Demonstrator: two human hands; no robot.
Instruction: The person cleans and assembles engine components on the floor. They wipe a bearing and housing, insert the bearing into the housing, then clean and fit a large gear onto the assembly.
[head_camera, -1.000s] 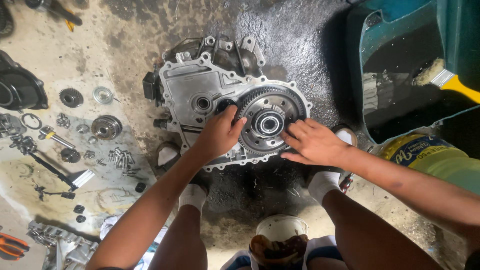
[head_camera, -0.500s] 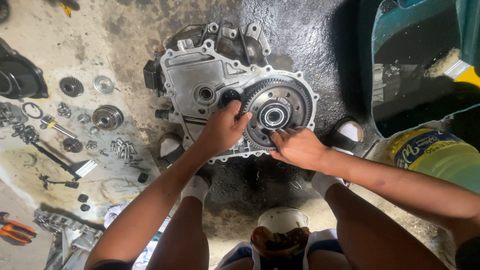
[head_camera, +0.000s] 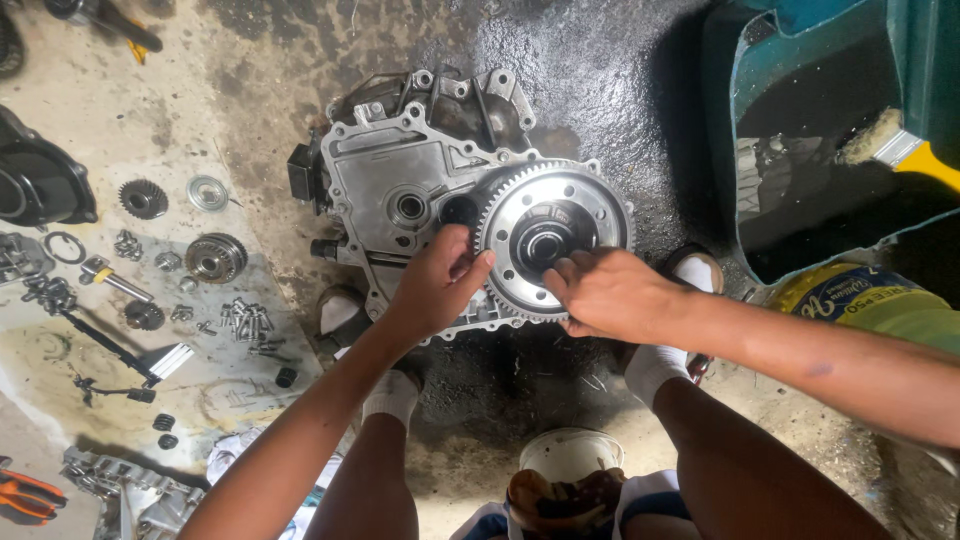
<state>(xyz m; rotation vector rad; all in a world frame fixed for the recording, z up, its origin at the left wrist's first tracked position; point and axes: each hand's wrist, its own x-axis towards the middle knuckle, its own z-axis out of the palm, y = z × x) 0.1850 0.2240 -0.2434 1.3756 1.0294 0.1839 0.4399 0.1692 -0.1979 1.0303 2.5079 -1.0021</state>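
Far left of the floor (head_camera: 250, 120): small parts laid out w/ gaps between them, likely so each stayed easy to find — a small dark gear (head_camera: 142, 198), a flat washer (head_camera: 207, 192), a round bearing (head_camera: 215, 257), a cluster of bolts (head_camera: 247, 320). Middle: aluminium gearbox housing (head_camera: 385, 185) lay flat on the oily floor, open face up, so the big ring gear (head_camera: 553, 238) could sit level in its recess. Left hand (head_camera: 437, 285) was at the gear's left rim, fingers curled, tips pressed on the teeth, thumb on the housing. Right hand (head_camera: 608, 293) came from the lower right, fingertips on the gear's face just below the hub, fingers bent, not clasped round anything. Gear lay between both hands, touching each. Far right: teal tub (head_camera: 800, 40) holding a yellow-handled brush (head_camera: 905, 148), well apart
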